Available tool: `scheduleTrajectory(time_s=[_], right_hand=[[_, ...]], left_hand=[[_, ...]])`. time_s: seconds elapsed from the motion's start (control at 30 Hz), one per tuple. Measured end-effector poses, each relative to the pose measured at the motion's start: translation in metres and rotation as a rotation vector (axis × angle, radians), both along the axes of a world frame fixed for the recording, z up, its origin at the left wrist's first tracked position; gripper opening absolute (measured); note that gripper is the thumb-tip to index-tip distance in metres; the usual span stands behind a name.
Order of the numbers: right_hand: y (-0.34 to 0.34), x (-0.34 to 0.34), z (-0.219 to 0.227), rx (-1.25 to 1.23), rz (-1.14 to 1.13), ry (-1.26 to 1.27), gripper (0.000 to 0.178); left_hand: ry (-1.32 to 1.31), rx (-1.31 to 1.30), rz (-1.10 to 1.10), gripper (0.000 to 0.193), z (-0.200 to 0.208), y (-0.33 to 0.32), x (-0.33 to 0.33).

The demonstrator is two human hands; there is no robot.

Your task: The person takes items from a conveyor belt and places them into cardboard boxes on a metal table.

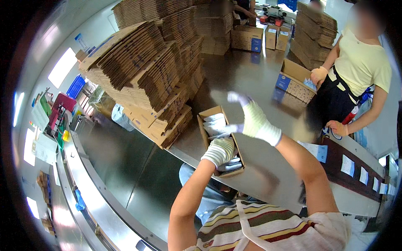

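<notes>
An open cardboard box (202, 129) stands on the metal table in front of me. It holds a row of flat white packets (215, 119). My left hand (220, 151), in a striped white glove, reaches down into the box among the packets. Its fingertips are hidden, so I cannot see whether it grips any. My right hand (254, 119), in a pale glove with lilac fingertips, hovers over the right side of the box. Its fingers are spread with nothing in them. More packets (235, 161) lie at the near end of the box.
Tall stacks of flattened cartons (138, 71) rise at the left of the table (234, 79). On the right, a co-worker (362, 62) has one gloved hand at another open box (295, 79). A dark conveyor belt (331, 163) carries spaced packets (347, 165).
</notes>
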State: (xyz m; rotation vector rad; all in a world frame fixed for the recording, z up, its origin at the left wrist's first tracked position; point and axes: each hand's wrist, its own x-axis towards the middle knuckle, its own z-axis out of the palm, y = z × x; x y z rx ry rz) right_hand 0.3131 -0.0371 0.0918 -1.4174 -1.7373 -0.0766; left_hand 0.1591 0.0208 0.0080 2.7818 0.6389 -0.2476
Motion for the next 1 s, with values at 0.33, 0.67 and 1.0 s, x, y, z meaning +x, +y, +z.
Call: scheduleTrajectory(time_s=[0.33, 0.67, 1.0], right_hand=[[-0.119, -0.085, -0.085, -0.281, 0.315, -0.512, 0.047], [0.055, 0.049, -0.037, -0.27, -0.413, -0.69, 0.081], [-0.065, -0.039, -0.21, -0.547, -0.05, -0.414, 0.071]], left_hand=[[-0.111, -0.09, -0.329, 0.032, 0.023, -0.02, 0.018], [-0.499, 0.221, -0.096, 0.04, 0.057, -0.024, -0.023], [-0.332, 0.225, -0.041, 0.039, 0.028, -0.015, -0.055]])
